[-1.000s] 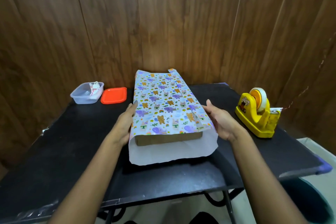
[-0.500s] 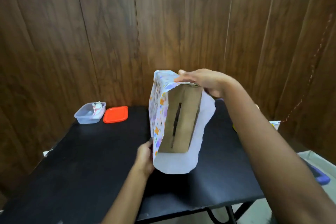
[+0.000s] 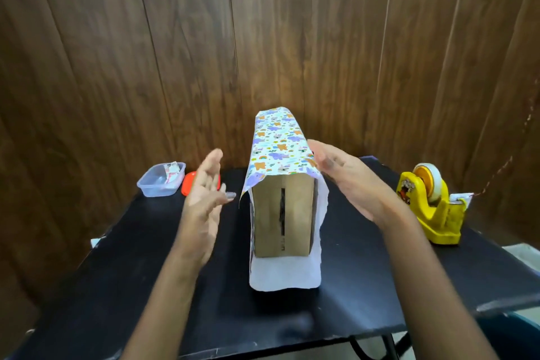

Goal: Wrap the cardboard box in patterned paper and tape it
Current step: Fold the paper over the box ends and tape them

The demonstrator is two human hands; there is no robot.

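Black table (image 3: 117, 272); had box (image 3: 282, 219) on edge, sleeved in paper (image 3: 277, 143); near end bare, untaped; held left hand (image 3: 204, 193), right hand (image 3: 347, 178) spread, empty, flanking it.

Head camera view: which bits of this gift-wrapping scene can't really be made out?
All in the head view:
- Far end and sides of the cardboard box: covered by the patterned paper.
- Fingers of the left hand: smeared by motion blur.
- Most of the orange lid: hidden behind the left hand.
- The packet in the clear container: too small to read.
- Whether the right hand touches the paper: unclear.
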